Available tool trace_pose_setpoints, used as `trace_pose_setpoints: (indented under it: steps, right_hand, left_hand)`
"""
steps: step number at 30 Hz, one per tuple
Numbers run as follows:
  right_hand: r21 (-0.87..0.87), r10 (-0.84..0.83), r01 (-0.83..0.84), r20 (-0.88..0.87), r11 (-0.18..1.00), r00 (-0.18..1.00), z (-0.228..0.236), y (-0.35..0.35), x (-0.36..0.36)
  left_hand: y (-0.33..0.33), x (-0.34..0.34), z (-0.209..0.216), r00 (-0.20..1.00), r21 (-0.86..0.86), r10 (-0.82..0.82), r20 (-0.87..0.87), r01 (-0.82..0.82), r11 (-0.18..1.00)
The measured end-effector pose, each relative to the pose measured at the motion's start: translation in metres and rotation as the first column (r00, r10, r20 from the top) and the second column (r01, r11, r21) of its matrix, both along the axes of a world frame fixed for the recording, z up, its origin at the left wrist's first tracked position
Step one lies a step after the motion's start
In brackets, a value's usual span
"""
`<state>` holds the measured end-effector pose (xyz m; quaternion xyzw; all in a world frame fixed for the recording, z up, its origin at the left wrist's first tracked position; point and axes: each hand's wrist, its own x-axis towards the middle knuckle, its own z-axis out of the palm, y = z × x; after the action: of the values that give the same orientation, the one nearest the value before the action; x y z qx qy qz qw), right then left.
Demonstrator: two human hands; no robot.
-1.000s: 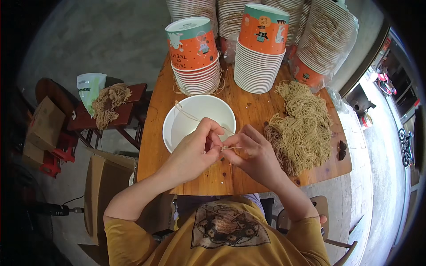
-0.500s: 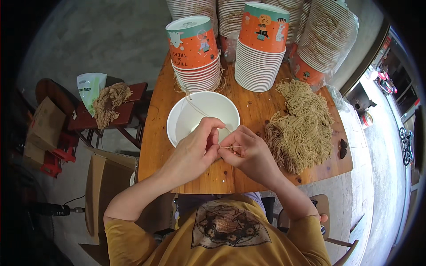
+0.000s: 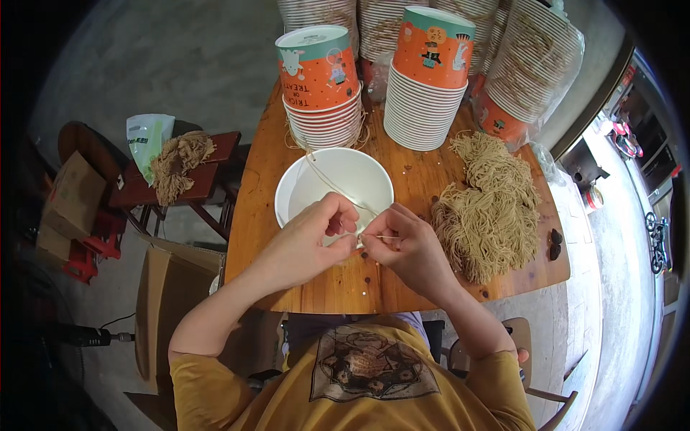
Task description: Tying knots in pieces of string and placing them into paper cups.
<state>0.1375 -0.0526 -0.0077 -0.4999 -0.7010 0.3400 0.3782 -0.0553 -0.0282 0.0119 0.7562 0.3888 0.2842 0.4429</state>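
A white-lined paper bucket [image 3: 295,183] stands open side up on the wooden table in front of me. A thin beige cord [image 3: 332,188] runs from a hole at its far rim across the opening to my hands at the near rim. My left hand [image 3: 316,231] is at this rim, fingers curled inside and thumb close to the edge; its exact hold is partly hidden. My right hand [image 3: 402,244] pinches the cord between thumb and forefinger, its thin end passing across the fingers. The two thumbs nearly meet.
Two stacks of upside-down orange paper buckets, left [image 3: 316,82] and right [image 3: 433,50], stand behind, with bagged stacks [image 3: 535,57] beyond. A heap of beige cords [image 3: 492,208] lies at right, near two small dark objects [image 3: 555,244]. More cord [image 3: 180,161] hangs over a red-brown stool [image 3: 226,147].
My left fingers have spread a little from the thumb. The right hand stays pinched on the cord near the rim. The whole view has shifted slightly.
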Motion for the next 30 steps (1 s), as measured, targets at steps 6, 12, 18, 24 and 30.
trace_pose_setpoints:
  steps: [6, 12, 18, 24, 30]
  right_hand:
    - [0.062, -0.007, 0.009, -0.033, 0.998, 0.999, -0.006, 0.002, 0.003]
    - [0.045, -0.004, 0.006, -0.041, 0.999, 0.999, -0.004, 0.001, -0.001]
    - [0.008, 0.01, -0.01, -0.043, 1.0, 0.999, 0.0, -0.001, -0.001]
    - [0.093, -0.04, 0.038, 0.017, 0.995, 0.999, -0.005, -0.005, 0.002]
    - [0.17, -0.043, 0.028, 0.088, 0.985, 0.995, -0.003, -0.003, 0.0]
  left_hand:
    - [0.0, 0.008, 0.007, 0.992, -0.11, -0.02, -0.128, 0.006, 0.994]
    - [0.003, 0.004, 0.007, 0.99, -0.091, -0.033, -0.137, 0.021, 0.996]
    - [0.009, 0.006, 0.009, 0.976, -0.142, -0.073, -0.206, 0.044, 0.989]
    - [0.002, 0.013, 0.004, 0.97, 0.196, -0.024, -0.242, 0.073, 0.978]
    - [0.003, 0.01, -0.006, 0.983, 0.494, 0.027, -0.184, 0.069, 0.867]
